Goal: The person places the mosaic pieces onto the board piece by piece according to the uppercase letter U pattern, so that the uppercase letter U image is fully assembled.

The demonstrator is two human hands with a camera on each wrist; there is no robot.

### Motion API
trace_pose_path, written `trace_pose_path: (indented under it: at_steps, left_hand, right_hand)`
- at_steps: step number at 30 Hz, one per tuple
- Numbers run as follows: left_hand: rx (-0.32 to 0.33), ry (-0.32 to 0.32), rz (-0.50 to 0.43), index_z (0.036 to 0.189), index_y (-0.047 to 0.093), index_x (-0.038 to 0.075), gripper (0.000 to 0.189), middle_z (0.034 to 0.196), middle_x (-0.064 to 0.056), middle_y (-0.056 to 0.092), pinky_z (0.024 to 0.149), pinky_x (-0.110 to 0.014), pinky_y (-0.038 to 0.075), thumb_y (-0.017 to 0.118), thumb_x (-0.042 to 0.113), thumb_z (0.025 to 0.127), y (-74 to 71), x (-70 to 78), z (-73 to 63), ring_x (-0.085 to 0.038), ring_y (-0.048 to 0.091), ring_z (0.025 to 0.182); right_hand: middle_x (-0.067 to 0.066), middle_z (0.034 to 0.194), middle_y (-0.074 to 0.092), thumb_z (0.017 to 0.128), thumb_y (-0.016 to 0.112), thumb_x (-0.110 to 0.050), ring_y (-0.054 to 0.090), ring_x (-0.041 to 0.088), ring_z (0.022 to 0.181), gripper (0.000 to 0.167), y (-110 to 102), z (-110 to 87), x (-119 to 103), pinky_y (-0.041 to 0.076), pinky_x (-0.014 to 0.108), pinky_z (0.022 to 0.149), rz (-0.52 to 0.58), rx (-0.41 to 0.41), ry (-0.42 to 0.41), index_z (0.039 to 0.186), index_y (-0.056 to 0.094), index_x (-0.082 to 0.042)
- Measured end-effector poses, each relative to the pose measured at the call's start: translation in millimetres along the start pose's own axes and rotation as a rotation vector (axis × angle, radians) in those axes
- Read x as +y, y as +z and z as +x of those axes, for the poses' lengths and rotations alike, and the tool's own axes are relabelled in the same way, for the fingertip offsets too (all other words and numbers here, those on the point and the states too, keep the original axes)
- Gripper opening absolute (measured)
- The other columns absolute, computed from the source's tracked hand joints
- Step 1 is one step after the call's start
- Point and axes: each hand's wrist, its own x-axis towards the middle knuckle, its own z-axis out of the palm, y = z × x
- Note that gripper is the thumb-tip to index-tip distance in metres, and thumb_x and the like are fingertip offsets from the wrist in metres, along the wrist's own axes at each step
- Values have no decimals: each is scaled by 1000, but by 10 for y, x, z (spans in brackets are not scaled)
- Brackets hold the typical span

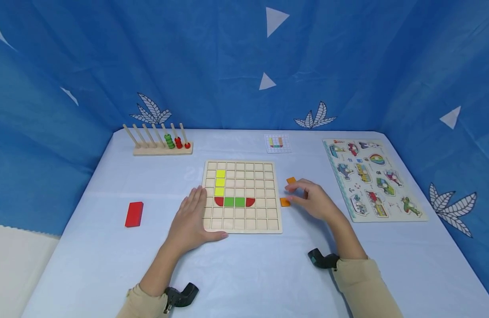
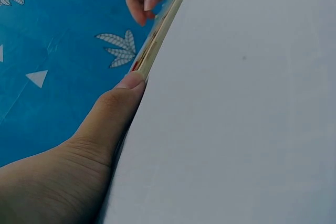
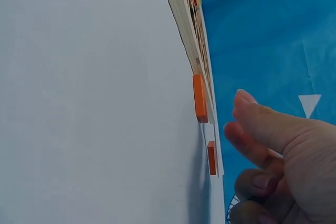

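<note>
A wooden grid board lies flat in the middle of the table. On it a column of yellow squares stands above a row of green squares with a red rounded corner piece at each end. My left hand rests against the board's lower left corner, fingers straight along the left side and thumb at the near edge. To the right of the board, my right hand hovers with thumb and index finger parted, holding nothing. Beside its fingertips lie two orange squares, clear of the hand in the right wrist view.
A small pattern card lies behind the board. A peg stand with beads is at the back left, a red block at the left. A picture puzzle board occupies the right side. Blue cloth hangs behind the table.
</note>
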Motion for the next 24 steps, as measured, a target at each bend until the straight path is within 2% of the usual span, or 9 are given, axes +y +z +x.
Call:
trace_pose_path:
  at_steps: [12, 19, 24]
  left_hand:
    - [-8, 3, 9, 158, 14, 2, 138, 167, -14, 11, 125, -54, 14, 75, 78, 61, 1, -19, 2, -31, 7, 156]
    - [-3, 6, 2, 158, 15, 1, 139, 167, -15, 12, 125, -54, 14, 75, 79, 60, -5, -20, 9, -31, 8, 156]
    - [-4, 4, 5, 158, 15, 1, 139, 167, -14, 11, 125, -54, 14, 75, 79, 60, -6, -26, 6, -31, 7, 156]
  right_hand:
    - [0, 117, 67, 90, 74, -23, 53, 18, 95, 28, 58, -50, 14, 44, 30, 78, 2, -86, 44, 117, 72, -18]
    - [3, 118, 66, 89, 75, -19, 51, 18, 89, 24, 59, -60, -17, 42, 25, 71, 3, -89, 42, 112, 75, -17]
    - [2, 113, 66, 87, 77, -17, 49, 19, 80, 23, 63, -52, -36, 42, 27, 68, 1, -87, 66, 108, 70, -19]
